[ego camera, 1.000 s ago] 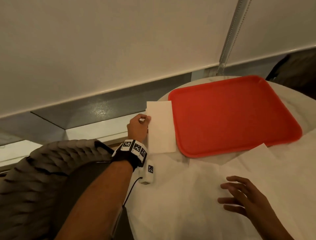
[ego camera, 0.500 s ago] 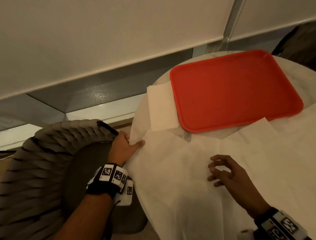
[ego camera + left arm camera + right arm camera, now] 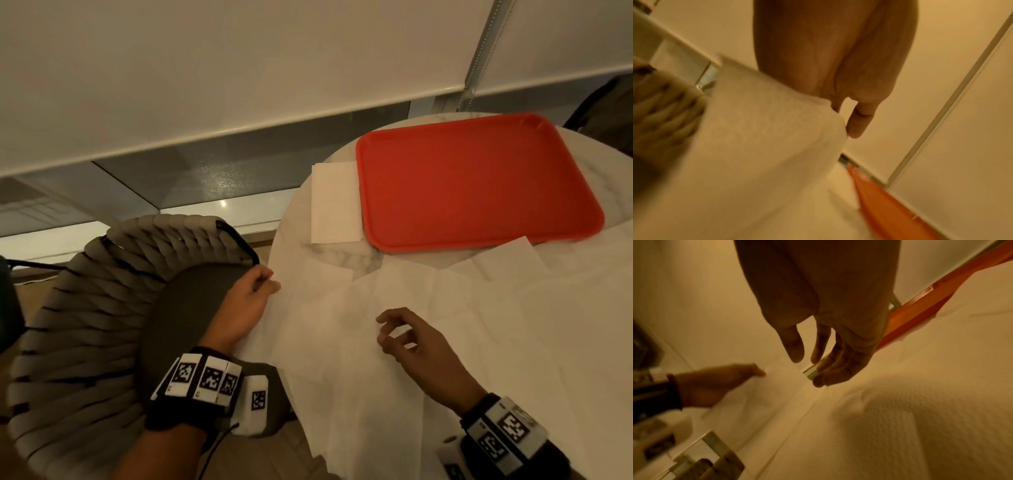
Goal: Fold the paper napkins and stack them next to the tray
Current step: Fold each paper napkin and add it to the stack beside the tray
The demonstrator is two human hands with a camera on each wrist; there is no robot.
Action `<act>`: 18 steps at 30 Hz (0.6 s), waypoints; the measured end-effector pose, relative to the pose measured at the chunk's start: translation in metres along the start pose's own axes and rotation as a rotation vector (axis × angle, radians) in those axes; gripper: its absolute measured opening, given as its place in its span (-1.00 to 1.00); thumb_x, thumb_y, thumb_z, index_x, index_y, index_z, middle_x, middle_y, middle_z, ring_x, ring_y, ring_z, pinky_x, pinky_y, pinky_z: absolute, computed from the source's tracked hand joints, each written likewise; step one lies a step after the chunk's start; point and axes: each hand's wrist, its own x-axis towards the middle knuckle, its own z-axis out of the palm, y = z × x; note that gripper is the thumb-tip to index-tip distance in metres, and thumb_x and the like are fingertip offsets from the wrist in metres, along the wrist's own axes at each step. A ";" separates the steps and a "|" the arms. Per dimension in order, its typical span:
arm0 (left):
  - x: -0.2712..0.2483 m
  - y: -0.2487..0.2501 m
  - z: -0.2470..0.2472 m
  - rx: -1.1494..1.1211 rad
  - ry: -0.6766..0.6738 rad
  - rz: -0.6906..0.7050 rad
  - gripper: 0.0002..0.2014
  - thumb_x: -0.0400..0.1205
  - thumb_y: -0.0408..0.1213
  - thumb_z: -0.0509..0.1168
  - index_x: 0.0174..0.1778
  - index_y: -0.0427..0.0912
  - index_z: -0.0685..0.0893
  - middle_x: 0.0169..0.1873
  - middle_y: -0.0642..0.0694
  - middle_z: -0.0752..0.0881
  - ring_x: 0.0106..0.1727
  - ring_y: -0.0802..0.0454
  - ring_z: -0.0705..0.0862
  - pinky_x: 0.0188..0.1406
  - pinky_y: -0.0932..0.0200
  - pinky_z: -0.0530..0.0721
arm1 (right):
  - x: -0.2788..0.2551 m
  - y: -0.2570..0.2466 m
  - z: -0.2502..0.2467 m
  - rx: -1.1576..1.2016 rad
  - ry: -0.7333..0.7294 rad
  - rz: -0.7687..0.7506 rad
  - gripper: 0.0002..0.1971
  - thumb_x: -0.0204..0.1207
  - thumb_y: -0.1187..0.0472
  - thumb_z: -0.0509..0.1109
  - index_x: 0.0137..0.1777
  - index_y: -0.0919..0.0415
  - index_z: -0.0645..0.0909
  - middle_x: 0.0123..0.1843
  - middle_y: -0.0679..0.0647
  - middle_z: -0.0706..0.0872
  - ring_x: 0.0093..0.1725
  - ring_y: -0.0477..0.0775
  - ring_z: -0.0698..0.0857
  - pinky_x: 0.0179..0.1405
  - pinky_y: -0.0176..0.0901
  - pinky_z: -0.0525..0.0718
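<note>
White paper is caught between the thumb and fingers of the left hand [image 3: 251, 294]: it pinches the near-left edge of an open napkin [image 3: 329, 329] where the sheet hangs over the rim of the round table [image 3: 291, 219]. The left-wrist view shows the same edge draped under the fingers [image 3: 857, 125], blurred. The right hand [image 3: 414, 339] hovers just above the middle of that sheet, fingers loosely spread and curved, gripping nothing.

A second ago the left hand was up beside the red tray [image 3: 472, 181], at the folded napkin [image 3: 334, 202]; that napkin now lies alone, flat, its long side against the tray's left rim. The hand has since come back to the near edge and taken hold of the next sheet, while the right has drawn in toward the sheet's centre.

So one napkin seems done and placed, and the fold of the next is likely starting. More open sheets [image 3: 534, 308] overlap to the right, one corner tucked under the tray's near rim, so much of the task remains.
</note>
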 end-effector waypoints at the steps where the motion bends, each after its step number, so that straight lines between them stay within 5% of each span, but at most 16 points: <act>1: -0.013 0.015 0.004 -0.063 -0.019 0.016 -0.89 0.75 -0.18 0.21 0.04 -0.09 0.61 0.09 -0.04 0.69 0.12 -0.02 0.65 0.00 0.10 0.55 | -0.001 0.000 -0.001 -0.031 -0.026 -0.009 -0.81 0.58 0.05 0.43 0.14 -0.21 0.58 0.07 -0.15 0.69 -0.07 -0.13 0.74 -0.11 -0.33 0.63; 5: -0.059 0.069 0.028 -0.486 -0.173 0.008 -0.77 0.72 -0.36 0.13 0.21 -0.32 0.61 0.09 -0.08 0.77 0.15 -0.12 0.70 0.25 -0.09 0.64 | -0.003 -0.003 -0.008 0.051 -0.130 0.035 -0.59 0.48 -0.09 0.52 0.30 -0.24 0.51 0.24 -0.19 0.64 0.08 -0.26 0.71 0.05 -0.37 0.65; 7: -0.072 0.082 0.039 -0.734 -0.281 -0.023 -0.66 0.66 -0.36 0.12 0.31 -0.26 0.63 0.22 -0.19 0.77 0.21 -0.20 0.72 0.34 -0.22 0.63 | -0.005 -0.006 -0.014 0.283 -0.212 0.083 -0.37 0.33 -0.13 0.59 0.40 -0.22 0.49 0.35 -0.12 0.66 0.22 -0.12 0.73 0.28 -0.18 0.64; 10: -0.078 0.085 0.050 -0.890 -0.321 -0.056 -0.61 0.66 -0.31 0.10 0.36 -0.13 0.65 0.29 -0.21 0.76 0.27 -0.20 0.73 0.34 -0.21 0.66 | -0.009 -0.010 -0.023 0.765 -0.267 0.117 -0.20 0.15 -0.02 0.57 0.47 0.11 0.52 0.36 0.18 0.72 0.23 0.13 0.75 0.25 -0.04 0.70; 15: -0.073 0.066 0.062 -0.878 -0.193 -0.115 -0.71 0.72 -0.34 0.08 0.28 -0.21 0.63 0.29 -0.26 0.74 0.36 -0.32 0.67 0.37 -0.33 0.63 | -0.013 -0.008 -0.041 1.114 -0.172 0.108 -0.43 0.43 0.25 0.46 0.44 0.42 0.52 0.39 0.31 0.68 0.36 0.26 0.67 0.30 0.06 0.70; 18: -0.070 0.057 0.065 -0.569 -0.033 -0.085 -0.81 0.73 -0.29 0.13 0.13 -0.22 0.63 0.15 -0.17 0.77 0.28 -0.25 0.69 0.35 -0.31 0.64 | -0.009 -0.002 -0.047 0.981 -0.047 0.155 -0.61 0.55 0.33 0.37 0.36 0.43 0.60 0.31 0.31 0.74 0.26 0.24 0.75 0.20 0.06 0.75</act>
